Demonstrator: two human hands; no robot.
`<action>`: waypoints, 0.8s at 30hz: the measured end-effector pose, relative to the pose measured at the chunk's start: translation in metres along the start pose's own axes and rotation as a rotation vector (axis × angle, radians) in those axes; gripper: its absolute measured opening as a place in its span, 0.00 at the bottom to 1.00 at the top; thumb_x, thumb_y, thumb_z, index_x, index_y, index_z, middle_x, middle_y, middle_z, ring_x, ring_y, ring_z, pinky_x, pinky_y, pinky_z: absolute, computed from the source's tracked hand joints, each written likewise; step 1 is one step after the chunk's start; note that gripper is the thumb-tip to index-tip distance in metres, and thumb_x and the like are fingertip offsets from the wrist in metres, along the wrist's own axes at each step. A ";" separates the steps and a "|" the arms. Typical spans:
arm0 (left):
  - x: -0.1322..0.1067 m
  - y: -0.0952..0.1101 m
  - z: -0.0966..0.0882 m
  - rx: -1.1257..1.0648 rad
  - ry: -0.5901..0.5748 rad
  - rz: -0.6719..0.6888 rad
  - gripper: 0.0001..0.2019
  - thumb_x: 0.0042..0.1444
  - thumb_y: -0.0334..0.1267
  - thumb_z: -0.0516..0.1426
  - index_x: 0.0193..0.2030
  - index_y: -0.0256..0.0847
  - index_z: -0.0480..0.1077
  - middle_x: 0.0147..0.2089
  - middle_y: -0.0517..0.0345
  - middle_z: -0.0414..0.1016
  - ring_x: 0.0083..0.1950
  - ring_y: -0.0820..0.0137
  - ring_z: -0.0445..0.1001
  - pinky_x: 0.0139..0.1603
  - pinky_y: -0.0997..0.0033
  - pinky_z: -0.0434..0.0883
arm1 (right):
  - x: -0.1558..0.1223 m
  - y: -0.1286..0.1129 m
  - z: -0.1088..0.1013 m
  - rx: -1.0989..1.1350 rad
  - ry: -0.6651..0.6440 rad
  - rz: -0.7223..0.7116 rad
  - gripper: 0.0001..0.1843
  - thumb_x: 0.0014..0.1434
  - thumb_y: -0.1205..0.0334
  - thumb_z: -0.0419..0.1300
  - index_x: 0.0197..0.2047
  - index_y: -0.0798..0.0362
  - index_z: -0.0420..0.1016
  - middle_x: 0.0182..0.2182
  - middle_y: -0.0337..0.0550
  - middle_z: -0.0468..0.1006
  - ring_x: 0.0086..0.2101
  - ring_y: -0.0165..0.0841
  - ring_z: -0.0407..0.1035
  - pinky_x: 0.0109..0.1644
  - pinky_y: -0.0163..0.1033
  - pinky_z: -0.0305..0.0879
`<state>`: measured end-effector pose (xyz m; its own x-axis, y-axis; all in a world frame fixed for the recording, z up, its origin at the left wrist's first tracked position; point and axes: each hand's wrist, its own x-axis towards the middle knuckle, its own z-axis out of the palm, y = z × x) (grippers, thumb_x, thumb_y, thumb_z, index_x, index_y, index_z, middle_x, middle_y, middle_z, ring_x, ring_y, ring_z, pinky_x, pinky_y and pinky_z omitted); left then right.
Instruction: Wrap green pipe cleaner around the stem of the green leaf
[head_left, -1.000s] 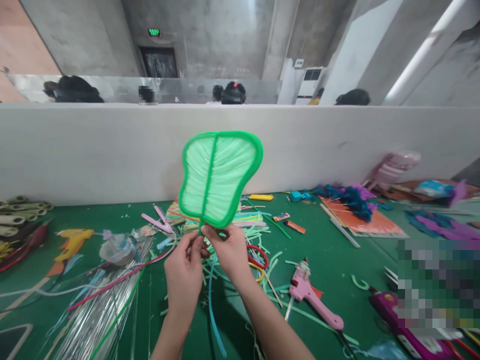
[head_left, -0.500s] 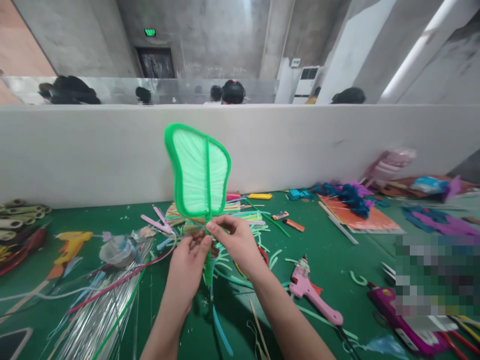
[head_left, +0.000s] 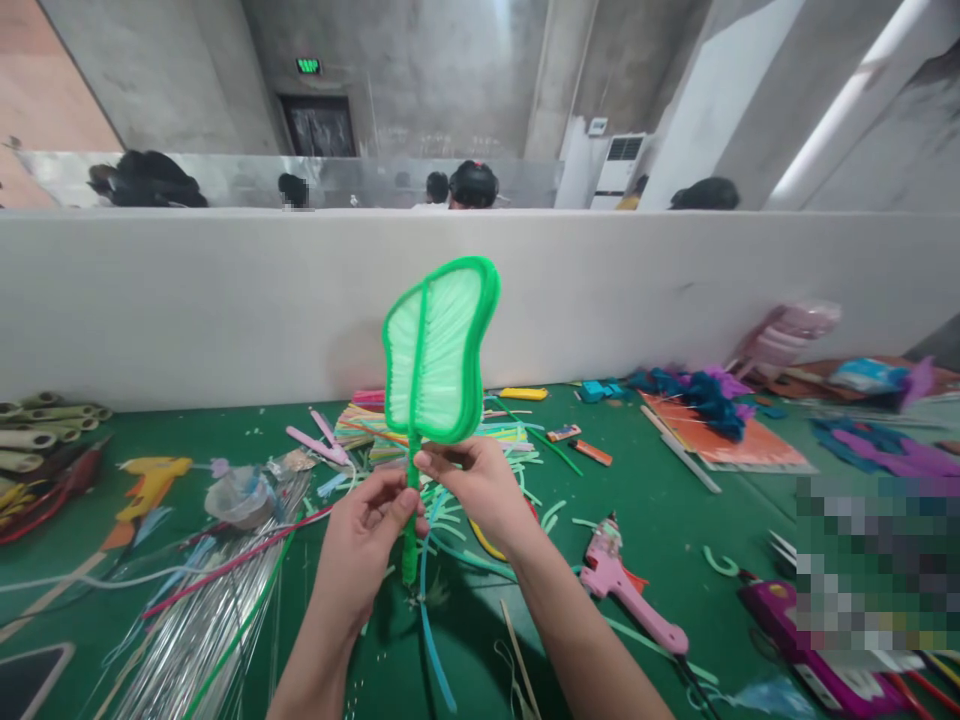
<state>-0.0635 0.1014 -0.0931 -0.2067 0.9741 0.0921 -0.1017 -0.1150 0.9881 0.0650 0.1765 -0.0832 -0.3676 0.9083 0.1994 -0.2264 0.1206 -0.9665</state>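
A leaf-shaped fan [head_left: 448,350], pale green inside a bright green fuzzy rim with a midrib, stands upright above the green table. My left hand [head_left: 382,515] is closed round its green stem, thumb in front. My right hand [head_left: 469,480] pinches the stem just below the blade, thumb and index finger together. The stem's lower end shows beneath my left hand, over the table. Just behind my hands lie many pale green and coloured pipe cleaners [head_left: 442,515]. A blue strip [head_left: 435,650] hangs or lies close to the stem; I cannot tell which.
A pink glue gun [head_left: 634,590] lies to the right, a yellow glue gun [head_left: 150,485] to the left. Near them are clear sticks [head_left: 217,620], pink scissors [head_left: 322,440], two lighters [head_left: 590,452] and a purple tool [head_left: 817,650]. A white partition [head_left: 225,310] rises behind the table.
The fan has turned about its stem, its broad curved side swinging from left to right. Both hands stay on the stem, with my left hand slightly lower.
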 end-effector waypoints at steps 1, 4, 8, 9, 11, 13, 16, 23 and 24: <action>-0.001 0.000 -0.001 -0.045 -0.028 -0.014 0.11 0.55 0.43 0.65 0.40 0.38 0.75 0.27 0.62 0.74 0.27 0.75 0.73 0.30 0.78 0.70 | -0.001 -0.001 -0.002 0.016 -0.023 0.006 0.14 0.48 0.49 0.72 0.29 0.52 0.81 0.27 0.39 0.80 0.30 0.32 0.72 0.38 0.37 0.68; -0.003 0.000 0.000 -0.186 -0.113 -0.060 0.12 0.53 0.44 0.66 0.39 0.38 0.75 0.26 0.63 0.73 0.25 0.75 0.72 0.28 0.77 0.70 | -0.004 -0.003 -0.004 0.063 -0.113 0.048 0.17 0.50 0.46 0.70 0.30 0.53 0.82 0.23 0.38 0.78 0.25 0.30 0.69 0.31 0.36 0.66; 0.000 0.000 0.005 -0.021 -0.006 -0.037 0.13 0.51 0.46 0.67 0.38 0.40 0.76 0.30 0.59 0.78 0.31 0.69 0.78 0.37 0.71 0.75 | -0.004 -0.006 0.000 -0.005 -0.013 0.008 0.16 0.49 0.48 0.70 0.29 0.53 0.81 0.24 0.39 0.77 0.26 0.31 0.69 0.31 0.36 0.65; 0.001 0.000 0.007 0.105 0.067 -0.009 0.14 0.50 0.46 0.67 0.39 0.40 0.77 0.33 0.58 0.79 0.35 0.67 0.79 0.41 0.69 0.75 | -0.003 -0.006 0.001 -0.042 0.049 -0.017 0.14 0.49 0.50 0.70 0.28 0.53 0.81 0.25 0.40 0.78 0.28 0.32 0.69 0.32 0.36 0.65; 0.000 0.001 0.011 0.357 0.225 0.050 0.14 0.48 0.46 0.67 0.39 0.41 0.78 0.35 0.55 0.81 0.38 0.63 0.80 0.44 0.65 0.75 | -0.002 -0.005 0.006 -0.101 0.151 -0.050 0.11 0.49 0.54 0.70 0.28 0.53 0.81 0.28 0.42 0.79 0.31 0.34 0.70 0.35 0.37 0.65; -0.001 0.003 0.014 0.505 0.331 0.089 0.12 0.49 0.45 0.65 0.37 0.41 0.78 0.34 0.54 0.82 0.35 0.63 0.80 0.42 0.65 0.75 | -0.002 -0.003 0.010 -0.123 0.207 -0.053 0.09 0.49 0.56 0.70 0.28 0.53 0.81 0.28 0.43 0.79 0.33 0.34 0.70 0.37 0.37 0.65; -0.002 0.007 0.013 0.463 0.309 0.102 0.10 0.52 0.44 0.63 0.35 0.41 0.79 0.30 0.56 0.81 0.31 0.65 0.79 0.37 0.68 0.75 | -0.003 0.000 0.011 -0.109 0.178 -0.037 0.12 0.49 0.53 0.70 0.28 0.54 0.81 0.27 0.43 0.80 0.31 0.35 0.72 0.37 0.38 0.67; -0.009 0.011 0.000 0.068 -0.054 0.049 0.09 0.56 0.43 0.64 0.30 0.39 0.78 0.25 0.58 0.77 0.28 0.71 0.75 0.33 0.74 0.72 | -0.009 -0.012 -0.002 0.137 -0.124 0.001 0.14 0.47 0.50 0.73 0.29 0.51 0.79 0.27 0.37 0.77 0.28 0.31 0.71 0.34 0.37 0.69; -0.010 0.010 0.000 -0.026 -0.087 0.017 0.09 0.55 0.42 0.65 0.31 0.38 0.79 0.25 0.58 0.77 0.27 0.71 0.75 0.32 0.74 0.72 | -0.011 -0.014 -0.003 0.164 -0.158 0.021 0.15 0.47 0.48 0.73 0.28 0.51 0.79 0.26 0.37 0.76 0.26 0.31 0.70 0.32 0.37 0.69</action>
<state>-0.0628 0.0904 -0.0847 -0.1232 0.9850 0.1208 -0.1242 -0.1360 0.9829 0.0746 0.1661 -0.0719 -0.5073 0.8345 0.2150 -0.3560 0.0243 -0.9342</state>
